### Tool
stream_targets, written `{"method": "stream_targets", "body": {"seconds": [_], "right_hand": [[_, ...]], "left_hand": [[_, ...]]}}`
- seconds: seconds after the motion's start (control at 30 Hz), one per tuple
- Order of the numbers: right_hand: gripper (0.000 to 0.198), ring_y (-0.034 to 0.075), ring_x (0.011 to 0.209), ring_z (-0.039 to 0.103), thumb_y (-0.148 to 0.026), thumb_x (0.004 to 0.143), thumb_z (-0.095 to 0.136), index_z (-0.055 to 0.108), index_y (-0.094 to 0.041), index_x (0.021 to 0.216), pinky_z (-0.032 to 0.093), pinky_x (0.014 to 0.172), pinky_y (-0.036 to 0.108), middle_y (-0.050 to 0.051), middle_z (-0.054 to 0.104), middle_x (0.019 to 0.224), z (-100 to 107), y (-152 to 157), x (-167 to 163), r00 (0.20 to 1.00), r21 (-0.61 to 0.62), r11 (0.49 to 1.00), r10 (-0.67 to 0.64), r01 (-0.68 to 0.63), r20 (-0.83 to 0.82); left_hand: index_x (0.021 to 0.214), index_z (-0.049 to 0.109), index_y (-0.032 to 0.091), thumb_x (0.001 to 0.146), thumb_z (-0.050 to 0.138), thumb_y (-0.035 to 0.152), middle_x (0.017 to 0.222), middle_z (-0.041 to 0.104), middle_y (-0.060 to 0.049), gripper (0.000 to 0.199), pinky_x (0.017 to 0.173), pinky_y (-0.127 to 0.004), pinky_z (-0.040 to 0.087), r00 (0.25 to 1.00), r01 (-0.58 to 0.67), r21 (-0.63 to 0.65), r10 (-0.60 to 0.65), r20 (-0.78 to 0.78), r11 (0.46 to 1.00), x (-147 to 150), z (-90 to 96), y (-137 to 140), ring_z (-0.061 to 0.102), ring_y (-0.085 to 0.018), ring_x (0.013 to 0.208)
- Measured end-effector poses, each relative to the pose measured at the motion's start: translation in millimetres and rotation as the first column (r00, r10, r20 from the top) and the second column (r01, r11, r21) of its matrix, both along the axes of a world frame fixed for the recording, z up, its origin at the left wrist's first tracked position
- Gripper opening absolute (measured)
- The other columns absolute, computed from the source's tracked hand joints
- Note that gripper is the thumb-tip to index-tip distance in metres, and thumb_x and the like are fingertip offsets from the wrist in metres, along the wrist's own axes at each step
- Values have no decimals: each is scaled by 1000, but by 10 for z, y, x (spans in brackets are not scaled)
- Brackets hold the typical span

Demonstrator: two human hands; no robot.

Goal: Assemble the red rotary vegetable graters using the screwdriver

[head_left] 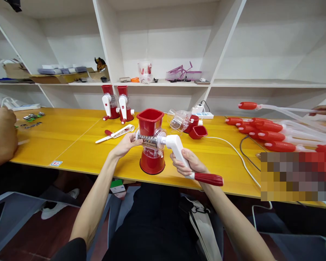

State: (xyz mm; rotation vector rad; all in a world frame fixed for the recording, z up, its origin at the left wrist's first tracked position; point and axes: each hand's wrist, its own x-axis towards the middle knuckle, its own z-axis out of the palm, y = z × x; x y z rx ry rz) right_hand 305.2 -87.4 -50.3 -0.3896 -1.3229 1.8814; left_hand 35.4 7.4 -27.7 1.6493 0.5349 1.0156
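A red rotary grater (pixel 152 161) with a clear middle housing stands upright on the yellow table in front of me. Inside the housing shows its metal grating drum (pixel 150 140). My left hand (pixel 129 144) grips the housing at its left side, thumb toward the front. On the right, my right hand (pixel 188 162) wraps round the white crank handle (pixel 176 145), whose shaft end meets the drum's opening; whether it is seated I cannot tell. The crank's dark red knob (pixel 208 179) points right, below my fingers.
Two assembled graters (pixel 125 105) stand at the back left. A loose white crank (pixel 116 133) lies before them. Clear housing parts (pixel 178 121) and a red hopper (pixel 198 132) lie to the right, near a cable. Red-ended tubes (pixel 271 136) pile up at right. A co-worker's hand (pixel 2 130) is at far left.
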Motion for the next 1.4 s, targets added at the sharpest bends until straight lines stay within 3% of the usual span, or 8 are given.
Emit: {"method": "stream_targets", "body": {"seconds": [0.53,1.1,1.4], "right_hand": [[48,0,42,32,-58,85,68,44,-18,97,27,38,15,-8,47,66,-44,61,-132,1000,31,999,18,-18,-18],[46,1,46,40,-58,88,63,45,-16,86,32,41,16,-5,47,69,-152,106,-193,1000,86,996,-8,8,3],[57,3,41,32,-74,84,55,41,-20,92,30,39,18,-8,41,64,-172,132,-215,992,152,987,-67,51,103]], "left_hand": [[95,74,12,67,86,58,89,78,-9,55,83,-36,55,1000,14,18,-14,-4,1000,17,16,-17,73,-24,86],[95,74,11,68,85,58,91,77,-10,55,83,-34,54,999,41,41,-41,13,998,24,-20,9,72,-23,85],[90,73,11,68,86,58,86,76,-7,54,81,-30,51,998,62,7,-62,-6,998,0,-29,20,70,-19,82]]}}
